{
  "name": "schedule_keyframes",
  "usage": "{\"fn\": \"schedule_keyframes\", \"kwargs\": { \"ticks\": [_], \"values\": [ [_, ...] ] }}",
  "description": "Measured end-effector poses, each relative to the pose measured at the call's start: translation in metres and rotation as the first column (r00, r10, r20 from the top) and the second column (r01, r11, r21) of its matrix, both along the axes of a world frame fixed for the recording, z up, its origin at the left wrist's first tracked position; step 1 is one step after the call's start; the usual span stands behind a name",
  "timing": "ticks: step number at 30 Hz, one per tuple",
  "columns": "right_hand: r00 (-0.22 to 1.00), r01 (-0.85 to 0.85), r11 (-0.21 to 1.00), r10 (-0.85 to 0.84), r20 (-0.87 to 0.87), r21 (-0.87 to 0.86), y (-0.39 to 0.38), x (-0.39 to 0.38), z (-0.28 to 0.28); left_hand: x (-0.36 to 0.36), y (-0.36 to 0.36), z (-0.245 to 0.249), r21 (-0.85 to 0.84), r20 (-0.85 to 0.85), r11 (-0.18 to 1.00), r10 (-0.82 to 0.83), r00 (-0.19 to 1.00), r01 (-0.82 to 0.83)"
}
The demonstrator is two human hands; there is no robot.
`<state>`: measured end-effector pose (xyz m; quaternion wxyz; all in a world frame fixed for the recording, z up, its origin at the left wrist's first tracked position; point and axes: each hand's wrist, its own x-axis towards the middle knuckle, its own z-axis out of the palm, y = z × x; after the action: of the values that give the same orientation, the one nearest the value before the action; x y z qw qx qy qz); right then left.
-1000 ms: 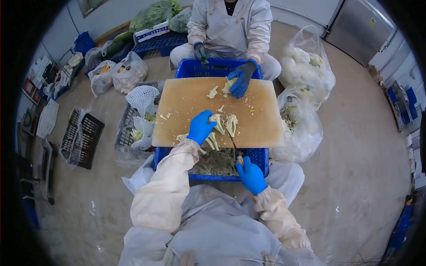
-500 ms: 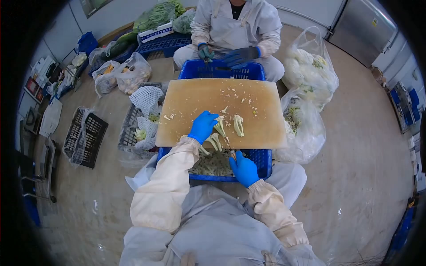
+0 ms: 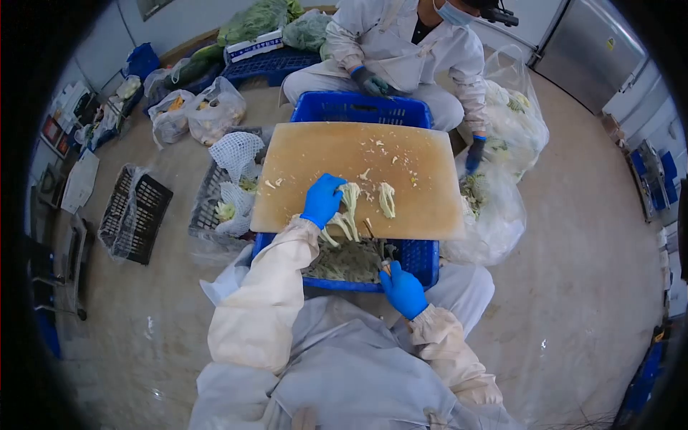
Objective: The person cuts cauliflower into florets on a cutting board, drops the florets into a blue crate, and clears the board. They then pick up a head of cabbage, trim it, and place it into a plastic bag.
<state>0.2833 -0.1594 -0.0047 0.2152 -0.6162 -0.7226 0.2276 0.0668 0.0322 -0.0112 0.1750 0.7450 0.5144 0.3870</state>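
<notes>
My left hand, in a blue glove, is closed around a cauliflower piece at the near part of the brown cutting board. Pale cauliflower stems lie just below it, over the board's near edge. A separate cauliflower floret rests to the right. In my blue-gloved right hand is a small knife, gripped by its handle, in front of the board and above the near part of the blue crate. The blade is narrow and partly blurred. Scraps fill the crate beneath.
Opposite me sits a co-worker, one dark-gloved hand at a plastic bag of cauliflower. Left of the board stands a grey crate with foam netting; farther left, a black crate. Small trimmings dot the board.
My right hand has drawn the knife back from the stems, down and slightly right. My left hand stays on the cauliflower. The co-worker has leaned right and reached to the bag.
</notes>
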Motion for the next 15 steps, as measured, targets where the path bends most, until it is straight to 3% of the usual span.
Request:
{"fn": "schedule_keyframes", "kwargs": {
  "ticks": [5,8,10,12,15],
  "values": [
    [0.983,0.010,0.996,0.005,-0.183,0.085,0.038,-0.012,-0.004,0.008,-0.003,-0.001,-0.007,0.069,0.999,0.033,0.997,-0.032],
    [0.989,0.118,0.988,-0.107,-0.102,0.105,0.049,-0.005,-0.007,0.003,-0.004,-0.005,0.016,0.011,0.999,0.041,0.999,-0.041],
    [0.973,0.160,0.983,-0.141,-0.184,0.093,0.048,-0.003,0.000,0.000,-0.009,-0.002,0.045,-0.038,0.998,0.042,0.998,-0.040],
    [0.960,0.179,0.984,-0.174,-0.219,0.004,0.042,-0.001,0.009,0.002,-0.013,-0.002,-0.024,0.017,0.999,0.047,0.999,-0.047],
    [0.966,0.066,0.997,-0.054,-0.252,0.037,0.034,-0.012,-0.006,0.004,-0.013,-0.001,-0.034,-0.028,0.999,0.029,0.999,-0.030]
  ]
}}
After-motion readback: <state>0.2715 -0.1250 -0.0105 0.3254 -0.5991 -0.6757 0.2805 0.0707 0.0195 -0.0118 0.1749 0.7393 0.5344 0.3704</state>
